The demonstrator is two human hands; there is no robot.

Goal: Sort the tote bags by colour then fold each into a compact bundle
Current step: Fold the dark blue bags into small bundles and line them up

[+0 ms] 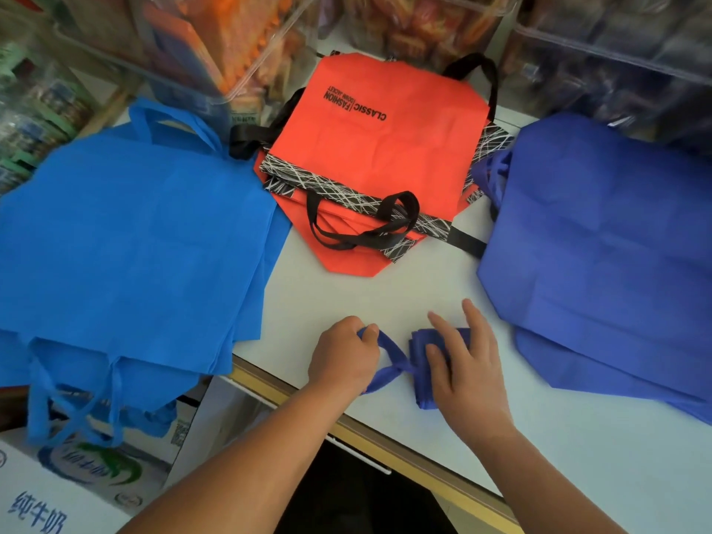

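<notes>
**Indigo bundle held at the near table edge, three colour piles behind**

A person's left hand point(343, 356) is curled tight around the handle loop point(389, 350) of a folded indigo tote bundle point(420, 339). The loop runs from the fist across to the bundle. The right hand point(468, 370) lies flat on top of the bundle, fingers straight and spread, pressing it to the white table point(346, 298). The bundle sits near the table's front edge, between the two hands, well apart from the piles.

Three piles lie further back. On the left is a stack of light-blue tote bags point(127, 233), overhanging the table edge with their handles dangling. In the middle is a stack of red tote bags point(381, 152) with black handles point(362, 235) and a black band point(346, 194) crossed by white scribbled lines. The top red bag carries black print, upside down to the wearer: "CLASSIC | FASHION", with smaller lettering that seems to read "DOWN JACKET". On the right lies a stack of indigo tote bags point(601, 256), the same colour as the bundle.

Clear plastic bins point(215, 44) stand behind the piles, their contents blurred. Below the light-blue stack sits a carton point(77, 491) printed "纯牛奶" in blue.
</notes>
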